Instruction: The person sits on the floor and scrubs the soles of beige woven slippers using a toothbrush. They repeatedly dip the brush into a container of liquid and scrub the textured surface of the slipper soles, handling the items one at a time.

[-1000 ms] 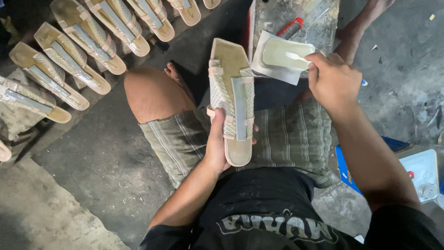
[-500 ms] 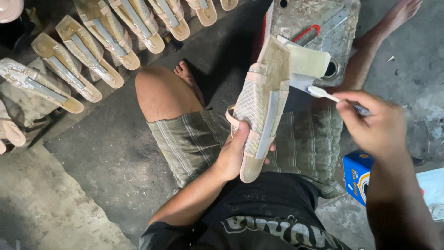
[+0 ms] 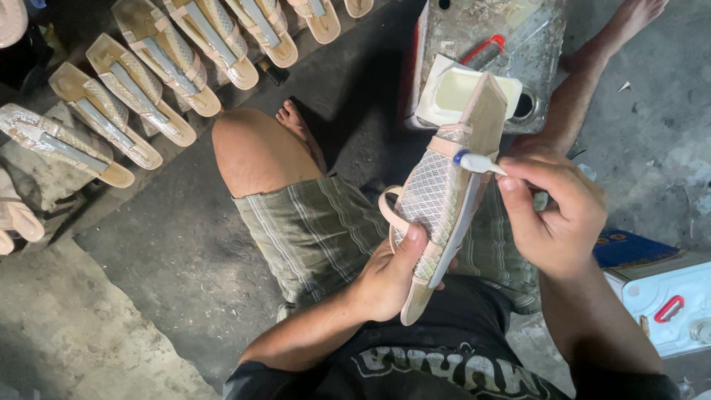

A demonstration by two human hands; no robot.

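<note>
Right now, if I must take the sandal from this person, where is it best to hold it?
Probably the pointed toe end of the sandal, from above: it sticks up free, while the left hand wraps the heel half and the right hand works a white applicator at its edge.

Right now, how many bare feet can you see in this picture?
2. The left foot is tucked behind the bent knee near the middle; the right foot is stretched out at the top right, beyond the grey can.

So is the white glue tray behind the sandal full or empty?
Not empty: the white tray shows a pale yellowish pool inside; the sandal hides its right part.
</note>
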